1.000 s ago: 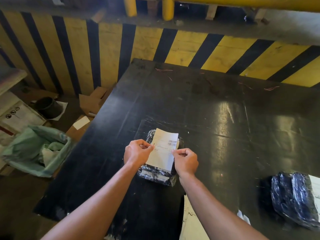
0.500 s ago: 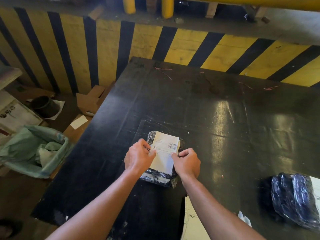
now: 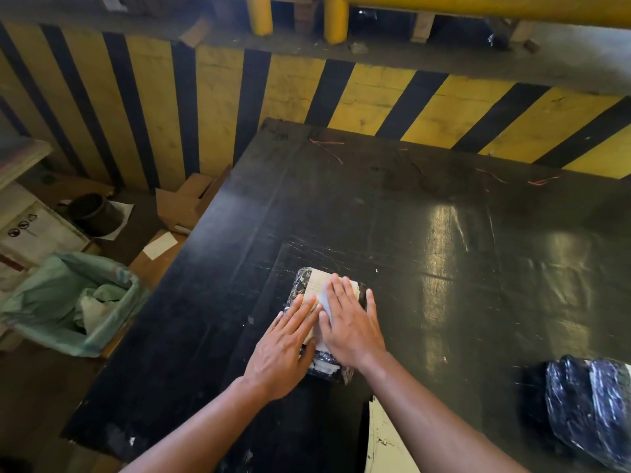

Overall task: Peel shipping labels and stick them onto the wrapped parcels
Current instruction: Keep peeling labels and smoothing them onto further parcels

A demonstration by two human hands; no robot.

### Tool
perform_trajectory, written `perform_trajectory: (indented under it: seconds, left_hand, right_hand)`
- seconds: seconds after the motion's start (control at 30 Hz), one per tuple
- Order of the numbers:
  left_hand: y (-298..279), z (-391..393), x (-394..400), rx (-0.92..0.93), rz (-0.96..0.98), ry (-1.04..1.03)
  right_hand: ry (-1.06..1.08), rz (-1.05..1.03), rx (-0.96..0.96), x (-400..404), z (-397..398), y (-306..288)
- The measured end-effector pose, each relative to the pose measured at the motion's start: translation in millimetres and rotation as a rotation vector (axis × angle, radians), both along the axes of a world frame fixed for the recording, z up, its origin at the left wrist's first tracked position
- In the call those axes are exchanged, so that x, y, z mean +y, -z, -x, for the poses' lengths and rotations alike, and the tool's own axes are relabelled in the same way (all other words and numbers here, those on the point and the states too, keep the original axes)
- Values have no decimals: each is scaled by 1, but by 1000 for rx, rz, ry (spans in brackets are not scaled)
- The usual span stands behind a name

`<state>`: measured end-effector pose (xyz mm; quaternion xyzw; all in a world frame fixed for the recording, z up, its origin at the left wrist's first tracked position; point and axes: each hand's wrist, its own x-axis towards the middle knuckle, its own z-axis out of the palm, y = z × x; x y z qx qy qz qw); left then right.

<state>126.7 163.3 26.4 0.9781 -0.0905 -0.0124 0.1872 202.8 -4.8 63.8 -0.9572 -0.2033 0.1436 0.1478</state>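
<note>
A wrapped parcel (image 3: 324,365) lies on the black table (image 3: 444,268), near its front edge, with a shipping label (image 3: 319,285) on top. The left hand (image 3: 285,346) and right hand (image 3: 351,322) press flat on the label, fingers straight. A second wrapped parcel (image 3: 587,404) sits at the table's right. Behind runs a yellow-and-black striped wall (image 3: 375,97); a green-lined bin (image 3: 68,302) and cardboard (image 3: 181,206) stand on the floor to the left.

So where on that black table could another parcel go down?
Bare: the far half of the black table up to the striped wall, and the stretch between the labelled parcel and the black wrapped parcel. Crowded: both hands cover the label.
</note>
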Motion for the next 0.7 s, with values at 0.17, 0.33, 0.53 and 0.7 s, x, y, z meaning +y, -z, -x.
perform_trajectory:
  seconds: [0.17, 0.33, 0.53, 0.7]
  left_hand:
    - [-2, 2, -1, -4, -5, -13]
    - [-2, 2, -1, 4, -15, -19]
    - [-4, 1, -1, -29, 11, -23]
    - [-2, 0, -2, -32, 12, -24]
  right_hand:
    - [75, 70, 62, -11, -26, -2]
    - [123, 99, 31, -36, -20, -3]
    - [-104, 28, -34, -17, 18, -1]
    - [-7, 95, -65, -38, 28, -2]
